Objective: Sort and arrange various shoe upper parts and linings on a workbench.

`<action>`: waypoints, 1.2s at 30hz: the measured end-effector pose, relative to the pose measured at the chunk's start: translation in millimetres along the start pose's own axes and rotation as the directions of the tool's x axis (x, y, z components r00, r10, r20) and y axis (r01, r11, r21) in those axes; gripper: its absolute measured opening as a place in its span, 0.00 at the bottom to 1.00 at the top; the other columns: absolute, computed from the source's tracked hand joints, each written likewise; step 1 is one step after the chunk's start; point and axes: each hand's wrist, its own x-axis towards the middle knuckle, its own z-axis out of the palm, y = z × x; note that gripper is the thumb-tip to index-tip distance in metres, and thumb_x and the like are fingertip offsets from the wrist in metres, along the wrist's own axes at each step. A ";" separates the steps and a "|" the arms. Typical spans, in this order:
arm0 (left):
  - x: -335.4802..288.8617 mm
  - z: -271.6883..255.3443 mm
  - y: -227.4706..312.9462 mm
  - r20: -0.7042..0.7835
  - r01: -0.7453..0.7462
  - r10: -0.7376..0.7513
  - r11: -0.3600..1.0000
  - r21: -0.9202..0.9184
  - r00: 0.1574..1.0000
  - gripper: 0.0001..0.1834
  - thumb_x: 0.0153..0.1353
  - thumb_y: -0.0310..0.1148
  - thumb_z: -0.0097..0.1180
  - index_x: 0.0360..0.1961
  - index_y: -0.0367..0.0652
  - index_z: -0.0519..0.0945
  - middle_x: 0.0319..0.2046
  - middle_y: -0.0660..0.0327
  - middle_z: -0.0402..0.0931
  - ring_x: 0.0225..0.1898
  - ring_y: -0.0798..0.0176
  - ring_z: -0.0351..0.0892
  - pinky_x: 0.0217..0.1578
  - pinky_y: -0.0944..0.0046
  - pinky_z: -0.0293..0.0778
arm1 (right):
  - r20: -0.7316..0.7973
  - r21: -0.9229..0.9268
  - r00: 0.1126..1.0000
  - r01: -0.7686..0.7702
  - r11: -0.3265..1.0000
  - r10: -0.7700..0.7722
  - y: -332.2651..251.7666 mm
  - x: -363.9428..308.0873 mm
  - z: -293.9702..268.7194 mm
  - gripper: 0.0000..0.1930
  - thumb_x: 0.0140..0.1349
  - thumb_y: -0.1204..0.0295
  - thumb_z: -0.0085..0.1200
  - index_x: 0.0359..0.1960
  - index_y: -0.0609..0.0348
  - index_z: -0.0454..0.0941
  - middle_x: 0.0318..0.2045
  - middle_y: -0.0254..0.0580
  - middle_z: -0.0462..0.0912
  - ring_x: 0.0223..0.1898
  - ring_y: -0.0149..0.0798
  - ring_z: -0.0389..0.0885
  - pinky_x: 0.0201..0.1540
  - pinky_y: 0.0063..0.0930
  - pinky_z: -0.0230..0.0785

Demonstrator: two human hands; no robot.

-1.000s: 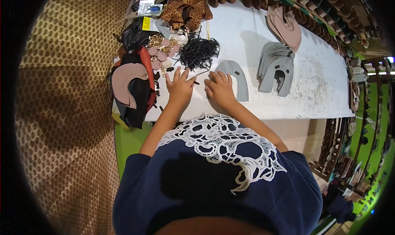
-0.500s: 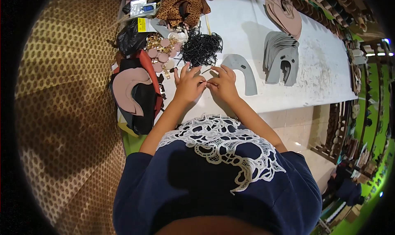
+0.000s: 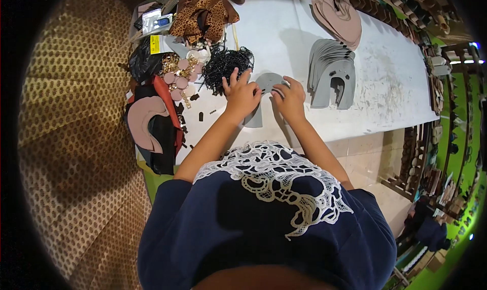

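A flat grey U-shaped piece (image 3: 270, 80) lies on the white table just in front of me, curve away from me. My left hand (image 3: 241, 98) is over its left limb, thumb and forefinger pinched together; what is between them is too small to make out. My right hand (image 3: 291, 98) bends its fingers onto the right limb, which it mostly hides. Beyond my left hand sits a tangled heap of thin black strips (image 3: 220, 66). A small black tab (image 3: 201, 116) lies left of my left wrist.
A fanned stack of grey U-shaped pieces (image 3: 324, 61) stands to the right, with pink pieces (image 3: 337, 18) behind. At left are gold fittings with pink discs (image 3: 177, 80), a black bag (image 3: 144, 61), leopard-print fabric (image 3: 200, 16) and a pink curved piece (image 3: 144, 120). Loaded shelving runs along the right.
Both hands have parted from a shared pinch and moved right, over the grey piece. That piece now shows its left limb nearer me. The whole view has shifted slightly.
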 end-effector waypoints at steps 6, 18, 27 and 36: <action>13.5 5.9 12.2 0.008 0.107 -0.109 0.988 0.107 0.994 0.05 0.45 0.37 0.59 0.20 0.51 0.80 0.60 0.58 0.63 0.65 0.41 0.47 0.57 0.27 0.35 | 0.063 -0.014 0.998 0.023 1.000 -0.023 26.0 15.3 -5.3 0.11 0.47 0.67 0.60 0.34 0.53 0.82 0.50 0.46 0.72 0.54 0.48 0.66 0.54 0.44 0.57; 25.5 -1.9 20.4 0.144 0.271 -0.303 0.941 0.202 0.942 0.05 0.43 0.39 0.59 0.21 0.56 0.84 0.64 0.58 0.58 0.66 0.39 0.42 0.58 0.26 0.32 | 0.164 -0.094 0.986 0.055 0.994 -0.039 36.6 35.9 4.0 0.22 0.49 0.65 0.59 0.48 0.55 0.76 0.56 0.49 0.67 0.58 0.50 0.61 0.57 0.47 0.55; 33.3 -6.4 30.6 0.155 0.285 -0.341 0.910 0.300 0.927 0.04 0.44 0.39 0.60 0.21 0.55 0.83 0.64 0.58 0.57 0.67 0.40 0.42 0.58 0.26 0.30 | 0.185 -0.042 0.982 0.054 0.998 -0.046 41.6 43.8 5.7 0.19 0.49 0.65 0.59 0.45 0.52 0.78 0.56 0.49 0.67 0.59 0.51 0.60 0.58 0.47 0.52; 8.2 4.3 24.2 -0.027 -0.006 0.013 0.967 0.256 1.000 0.04 0.46 0.35 0.60 0.26 0.54 0.82 0.61 0.60 0.61 0.66 0.45 0.48 0.57 0.27 0.35 | 0.334 -0.015 0.934 0.143 0.990 -0.130 43.3 63.6 1.9 0.13 0.43 0.57 0.64 0.28 0.48 0.82 0.53 0.41 0.71 0.60 0.57 0.58 0.59 0.55 0.48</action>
